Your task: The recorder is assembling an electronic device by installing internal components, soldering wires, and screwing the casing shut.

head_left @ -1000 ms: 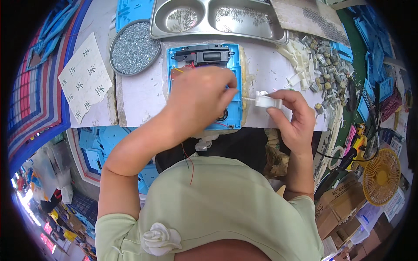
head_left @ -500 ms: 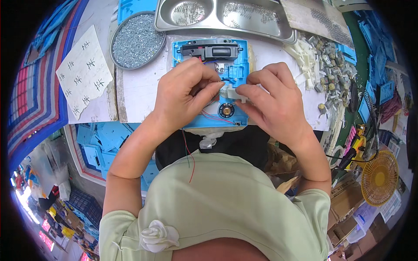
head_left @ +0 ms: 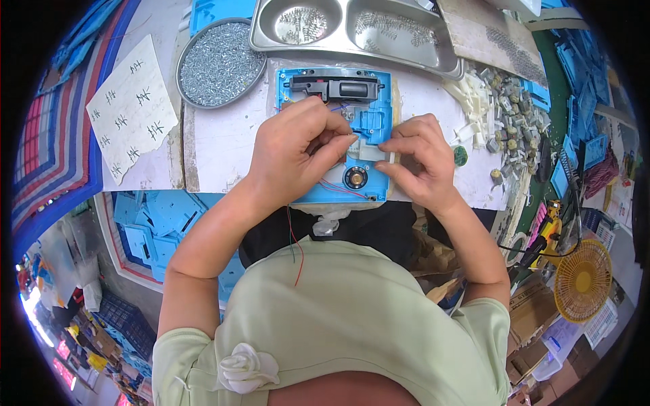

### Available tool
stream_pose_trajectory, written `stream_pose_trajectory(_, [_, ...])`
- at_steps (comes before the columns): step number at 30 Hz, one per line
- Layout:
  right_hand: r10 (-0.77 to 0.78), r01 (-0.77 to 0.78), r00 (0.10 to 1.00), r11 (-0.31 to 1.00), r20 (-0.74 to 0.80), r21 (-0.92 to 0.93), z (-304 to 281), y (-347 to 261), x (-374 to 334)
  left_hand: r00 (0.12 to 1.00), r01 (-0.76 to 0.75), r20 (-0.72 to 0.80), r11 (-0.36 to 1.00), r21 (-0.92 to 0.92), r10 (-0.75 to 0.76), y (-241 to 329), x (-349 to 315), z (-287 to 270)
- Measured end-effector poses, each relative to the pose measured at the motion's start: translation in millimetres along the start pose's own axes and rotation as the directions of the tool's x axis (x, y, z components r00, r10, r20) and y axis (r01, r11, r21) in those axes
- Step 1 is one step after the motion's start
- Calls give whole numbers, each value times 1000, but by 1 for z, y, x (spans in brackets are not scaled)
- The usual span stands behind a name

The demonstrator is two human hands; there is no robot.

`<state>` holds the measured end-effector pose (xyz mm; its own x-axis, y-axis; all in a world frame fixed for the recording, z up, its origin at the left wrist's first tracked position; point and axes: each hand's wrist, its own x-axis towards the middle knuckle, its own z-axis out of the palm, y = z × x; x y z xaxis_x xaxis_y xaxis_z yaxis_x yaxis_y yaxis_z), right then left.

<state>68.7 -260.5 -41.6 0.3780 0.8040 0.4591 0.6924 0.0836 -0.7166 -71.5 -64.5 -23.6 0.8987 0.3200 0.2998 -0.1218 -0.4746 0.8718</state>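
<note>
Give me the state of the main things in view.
Blue casing: open, innards exposed
White part: inside casing, seating unclear
Left hand: pinched, over casing
Right hand: thumb and finger on white part
Round dish: filled with metal pieces
Metal tray: partly filled
Paper: lying flat

Speaker (head_left: 355, 177) in housing (head_left: 377, 181), dish (head_left: 211, 106) left (behind)
</note>
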Motion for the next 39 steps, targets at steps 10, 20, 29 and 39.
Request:
stream_pose_trajectory(10, [47, -47, 999, 999, 2, 1, -1, -1, 2, 999, -20, 50, 998, 57, 17, 0, -2, -4])
stream_pose_trajectory(20, [84, -48, 979, 980, 186, -193, -4, -16, 21, 998, 68, 14, 997, 39, -68, 1, 0, 0])
stream_pose_trajectory(29, [145, -223, 970, 844, -193, -488, -74, -21, -37, 999, -11, 53, 991, 135, 4, 4, -3, 0])
stream_pose_trajectory(39, [354, -504, 863, 572, -360, -647, -118, -19, -83, 913, -239, 358, 968, 76, 197, 77, 24, 2])
